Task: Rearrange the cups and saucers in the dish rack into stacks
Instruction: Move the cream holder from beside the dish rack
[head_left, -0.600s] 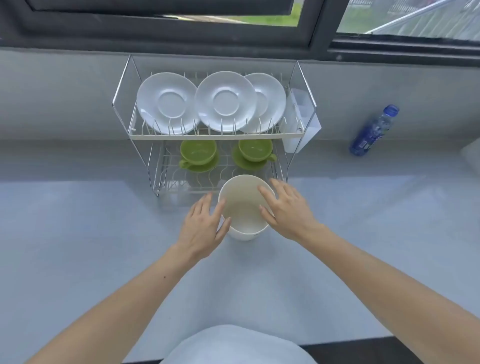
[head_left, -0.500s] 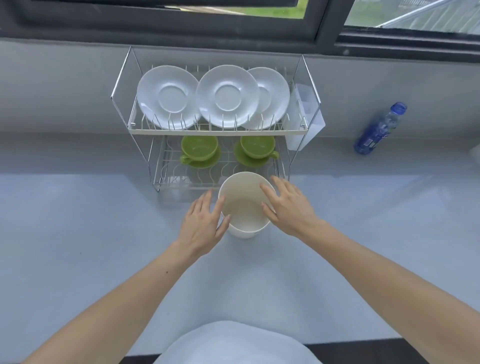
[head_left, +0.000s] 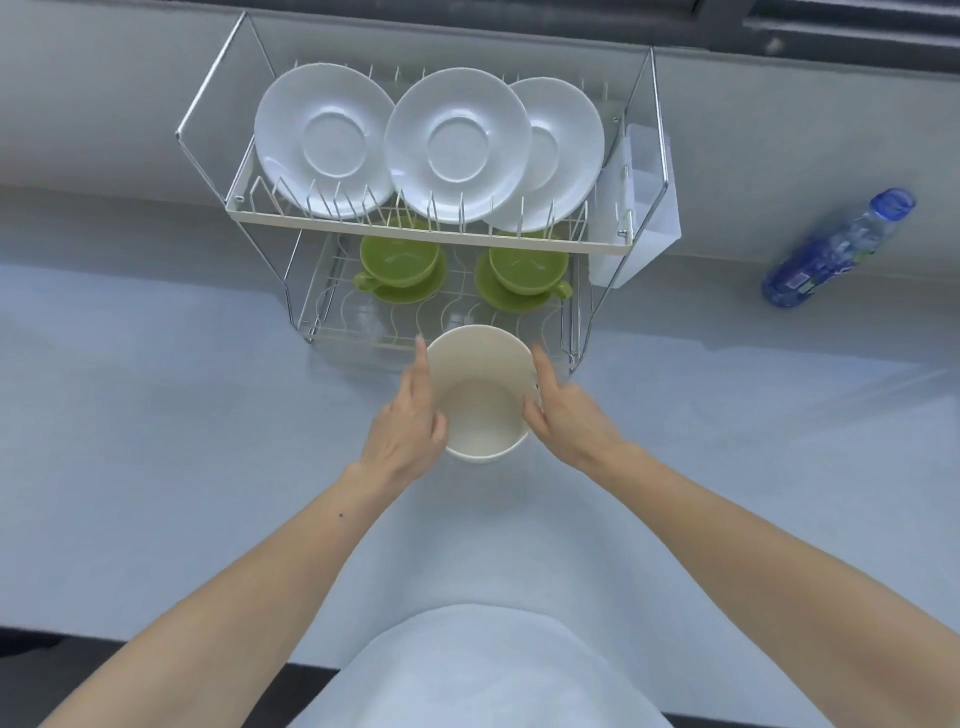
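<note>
Bowl (head_left: 480, 395), round, cream, smooth-walled, pressed between left hand (head_left: 408, 431) and right hand (head_left: 569, 421), fingers straight and flat against its sides, none curled. Held at front edge of wire dish rack (head_left: 415, 221), lower tier, before two green cups (head_left: 400, 257) on green saucers (head_left: 410, 291); resting or lifted, unclear. Likely placement step. Needed next: level, even two-sided carry.

we see dish rack (head_left: 415, 229): shiny chromed metal wire | white saucers (head_left: 457, 145): glossy, glazed-looking | green cups (head_left: 400, 260): smooth gloss | cream bowl (head_left: 480, 415): smooth, matt | cutlery holder (head_left: 647, 208): translucent plastic | bottle (head_left: 836, 249): clear blue plastic | surface (head_left: 156, 441): smooth, faint sheen
</note>
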